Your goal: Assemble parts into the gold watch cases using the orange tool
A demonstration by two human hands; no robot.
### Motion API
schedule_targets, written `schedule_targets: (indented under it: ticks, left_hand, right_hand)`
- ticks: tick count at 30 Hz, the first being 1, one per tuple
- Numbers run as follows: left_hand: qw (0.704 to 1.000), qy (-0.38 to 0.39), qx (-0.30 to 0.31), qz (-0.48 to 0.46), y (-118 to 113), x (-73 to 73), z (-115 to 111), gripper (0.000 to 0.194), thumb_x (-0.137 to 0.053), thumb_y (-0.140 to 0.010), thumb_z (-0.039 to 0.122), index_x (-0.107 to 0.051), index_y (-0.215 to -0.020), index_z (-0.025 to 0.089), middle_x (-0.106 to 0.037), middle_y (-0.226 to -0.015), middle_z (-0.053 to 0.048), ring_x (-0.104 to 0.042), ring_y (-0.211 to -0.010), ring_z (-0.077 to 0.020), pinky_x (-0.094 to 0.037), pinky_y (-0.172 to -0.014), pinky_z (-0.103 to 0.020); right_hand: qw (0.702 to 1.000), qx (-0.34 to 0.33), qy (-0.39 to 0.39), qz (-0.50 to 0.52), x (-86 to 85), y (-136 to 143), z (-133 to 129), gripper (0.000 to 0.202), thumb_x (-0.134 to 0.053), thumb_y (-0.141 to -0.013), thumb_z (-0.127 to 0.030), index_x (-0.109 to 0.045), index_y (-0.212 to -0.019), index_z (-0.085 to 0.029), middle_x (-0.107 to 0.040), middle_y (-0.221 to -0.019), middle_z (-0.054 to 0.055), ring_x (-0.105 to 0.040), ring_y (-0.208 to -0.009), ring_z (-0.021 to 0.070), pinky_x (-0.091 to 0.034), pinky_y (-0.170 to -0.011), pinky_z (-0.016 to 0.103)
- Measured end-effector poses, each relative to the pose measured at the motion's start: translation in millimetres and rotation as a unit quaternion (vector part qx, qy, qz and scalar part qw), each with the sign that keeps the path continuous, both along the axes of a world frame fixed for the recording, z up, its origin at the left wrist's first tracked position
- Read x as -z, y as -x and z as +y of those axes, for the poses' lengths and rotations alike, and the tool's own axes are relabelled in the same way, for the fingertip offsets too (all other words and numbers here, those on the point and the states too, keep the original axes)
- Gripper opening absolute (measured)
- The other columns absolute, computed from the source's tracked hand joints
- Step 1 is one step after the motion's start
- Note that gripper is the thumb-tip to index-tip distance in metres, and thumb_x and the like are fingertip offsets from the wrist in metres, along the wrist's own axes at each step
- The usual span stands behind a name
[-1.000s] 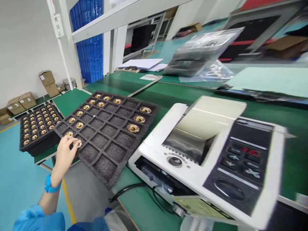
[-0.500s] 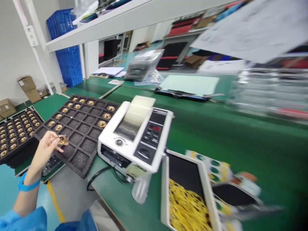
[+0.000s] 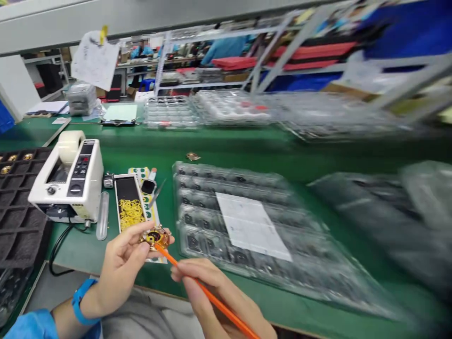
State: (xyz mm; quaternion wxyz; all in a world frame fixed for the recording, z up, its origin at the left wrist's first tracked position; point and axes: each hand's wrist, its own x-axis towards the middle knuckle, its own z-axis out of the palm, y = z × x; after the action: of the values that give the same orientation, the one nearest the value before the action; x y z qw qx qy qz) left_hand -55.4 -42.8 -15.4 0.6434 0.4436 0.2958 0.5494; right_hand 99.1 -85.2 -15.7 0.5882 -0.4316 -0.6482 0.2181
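My left hand [image 3: 123,263], with a blue band at the wrist, pinches a round gold watch case [image 3: 160,235] with a dark centre and a yellow part inside. My right hand [image 3: 215,296] grips a thin orange stick [image 3: 215,301] like a pen. Its tip meets the face of the watch case, though I cannot make out exactly which part it touches. Just behind the case stands a white-rimmed tray [image 3: 118,197] with yellow rings [image 3: 130,214] piled at its near end.
A white tape dispenser [image 3: 70,179] stands left, beside a dark foam tray [image 3: 21,202]. To the right lies a clear compartment tray [image 3: 197,212] with a paper sheet [image 3: 252,226] on it. Tweezers [image 3: 157,194] and another gold piece [image 3: 192,156] lie behind. A shelf beam [image 3: 141,21] crosses overhead.
The view has swung right. My left hand has brought the gold watch case from above the foam tray to in front of me. My right hand with the orange stick has come into view.
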Motion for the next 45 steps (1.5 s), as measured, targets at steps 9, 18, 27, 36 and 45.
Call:
schedule_targets:
  ticks: [9, 18, 27, 36, 45]
  left_hand:
    - [0.995, 0.050, 0.088, 0.017, -19, -2.8, 4, 0.027, -0.070, -0.092, 0.032, -0.073, -0.119, 0.031, -0.076, -0.114, -0.006, -0.073, -0.102, -0.0219, -0.061, -0.085, -0.025]
    - [0.985, 0.142, 0.088, 0.038, -35, 0.5, 6, 0.033, -0.082, -0.081, 0.034, -0.076, -0.112, 0.025, -0.079, -0.090, -0.005, -0.076, -0.089, -0.0189, -0.061, -0.077, -0.022]
    - [0.991, 0.111, 0.052, 0.060, -52, 4.3, -3, 0.039, -0.084, -0.077, 0.038, -0.074, -0.113, 0.025, -0.079, -0.101, -0.004, -0.075, -0.086, -0.0159, -0.063, -0.077, -0.022]
    - [0.988, 0.125, 0.043, 0.084, -50, 16.6, 2, 0.030, -0.080, -0.081, 0.034, -0.075, -0.108, 0.022, -0.080, -0.096, -0.006, -0.076, -0.092, -0.0220, -0.062, -0.080, -0.027]
    - [0.971, 0.209, 0.071, 0.087, -50, 20.8, 11, 0.037, -0.087, -0.069, 0.032, -0.074, -0.100, 0.017, -0.079, -0.090, -0.008, -0.077, -0.080, -0.0231, -0.062, -0.069, -0.027]
  right_hand:
    - [0.991, -0.040, -0.111, -0.058, 22.6, -27, 1, 0.024, -0.048, -0.096, -0.003, -0.065, -0.105, -0.017, -0.071, -0.089, 0.009, -0.069, -0.083, 0.0173, -0.061, -0.068, 0.027]
    - [0.930, -0.020, -0.233, -0.283, 21.2, -55, 2, 0.028, -0.040, -0.103, -0.009, -0.068, -0.100, -0.011, -0.077, -0.088, 0.008, -0.073, -0.081, 0.0188, -0.062, -0.068, 0.029]
    - [0.984, 0.145, -0.091, 0.051, 41.5, -22, 1, 0.033, -0.057, -0.089, 0.000, -0.069, -0.110, -0.022, -0.072, -0.088, 0.005, -0.069, -0.077, 0.0168, -0.061, -0.065, 0.027]
    - [0.936, 0.152, -0.239, -0.210, 61.1, -20, 6, 0.024, -0.053, -0.090, 0.003, -0.069, -0.106, -0.003, -0.074, -0.091, 0.017, -0.068, -0.090, 0.0229, -0.062, -0.072, 0.031]
    - [0.969, 0.115, -0.167, -0.144, 53.8, -40, -5, 0.027, -0.050, -0.092, -0.002, -0.068, -0.111, -0.011, -0.071, -0.093, 0.013, -0.066, -0.086, 0.0214, -0.059, -0.067, 0.033]
